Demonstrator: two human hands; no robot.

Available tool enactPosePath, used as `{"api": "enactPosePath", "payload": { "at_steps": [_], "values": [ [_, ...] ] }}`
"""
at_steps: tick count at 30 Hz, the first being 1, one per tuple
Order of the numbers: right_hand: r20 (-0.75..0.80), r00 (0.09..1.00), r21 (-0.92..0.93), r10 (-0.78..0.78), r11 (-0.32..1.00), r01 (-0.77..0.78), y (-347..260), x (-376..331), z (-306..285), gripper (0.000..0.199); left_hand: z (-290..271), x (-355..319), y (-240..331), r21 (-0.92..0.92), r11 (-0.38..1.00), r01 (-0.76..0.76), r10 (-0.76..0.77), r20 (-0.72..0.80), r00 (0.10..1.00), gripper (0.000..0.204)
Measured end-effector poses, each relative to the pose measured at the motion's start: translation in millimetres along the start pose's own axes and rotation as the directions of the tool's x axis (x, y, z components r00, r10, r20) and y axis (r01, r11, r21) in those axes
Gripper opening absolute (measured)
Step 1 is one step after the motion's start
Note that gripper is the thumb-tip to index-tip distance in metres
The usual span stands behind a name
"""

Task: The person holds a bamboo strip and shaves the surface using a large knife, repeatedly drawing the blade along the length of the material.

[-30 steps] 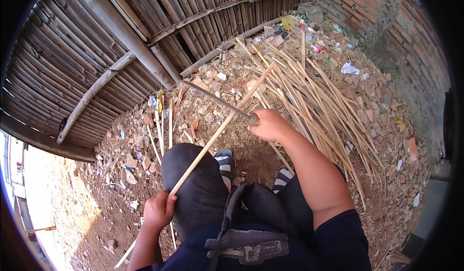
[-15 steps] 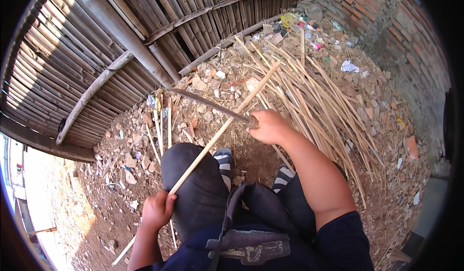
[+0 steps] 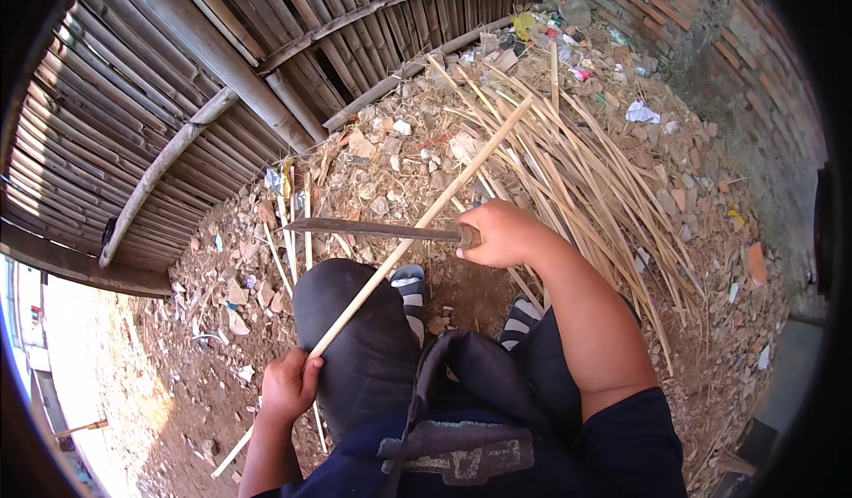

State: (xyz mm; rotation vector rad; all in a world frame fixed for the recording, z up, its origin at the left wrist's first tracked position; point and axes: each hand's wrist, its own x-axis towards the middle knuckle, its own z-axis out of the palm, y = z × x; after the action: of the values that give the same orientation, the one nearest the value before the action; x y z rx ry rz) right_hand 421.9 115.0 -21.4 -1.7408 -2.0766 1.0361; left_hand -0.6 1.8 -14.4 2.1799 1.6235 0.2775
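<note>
My left hand (image 3: 291,383) is closed around a long pale bamboo strip (image 3: 470,171), near my left knee. The strip slants across my left thigh, its far end up and to the right and its near end below my hand. In my right hand (image 3: 497,234) is the short handle of a long knife (image 3: 359,227), fingers wrapped round it. Its dark blade points left and crosses the strip beyond my knees. I cannot tell how deep the edge sits against the strip.
Many loose bamboo strips (image 3: 590,196) lie piled on the rubble-strewn ground ahead and to the right. A few more strips (image 3: 291,223) lie by my left knee. A bamboo-slat wall (image 3: 195,63) stands at left, a brick wall (image 3: 745,72) at right.
The knife blade has swung toward me, its tip now lower and farther left, so it lies nearly level. The strip's far end has shifted slightly right and away. My left hand has barely moved.
</note>
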Motion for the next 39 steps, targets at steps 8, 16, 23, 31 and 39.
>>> {"api": "enactPosePath", "payload": {
  "at_steps": [8,16,23,31,39],
  "values": [
    [-0.128,0.986,0.022,0.111,0.994,-0.109,18.6,5.2,9.9,0.042,1.6,4.2,8.3,-0.001,1.0,-0.026,0.026,-0.039,0.999,0.033],
    [-0.157,0.974,0.06,0.166,0.986,-0.158,49.7,16.9,0.0,0.037,2.7,4.8,0.1,0.056,0.998,-0.023,0.025,-0.029,0.999,0.036],
    [-0.196,0.98,0.042,0.034,0.999,-0.026,-3.5,3.9,5.4,0.037,5.0,2.9,-2.0,0.013,1.0,-0.008,0.008,-0.009,1.0,0.037],
    [-0.154,0.945,0.169,0.287,0.951,-0.261,33.4,16.1,-1.9,0.027,-2.0,8.8,4.5,0.009,0.999,-0.034,0.034,-0.011,0.999,0.037],
    [-0.081,0.977,-0.225,-0.198,0.958,0.175,-19.1,0.9,15.2,0.026,14.0,5.6,-5.2,-0.073,0.997,-0.012,0.007,-0.067,0.998,0.035]
  ]
}}
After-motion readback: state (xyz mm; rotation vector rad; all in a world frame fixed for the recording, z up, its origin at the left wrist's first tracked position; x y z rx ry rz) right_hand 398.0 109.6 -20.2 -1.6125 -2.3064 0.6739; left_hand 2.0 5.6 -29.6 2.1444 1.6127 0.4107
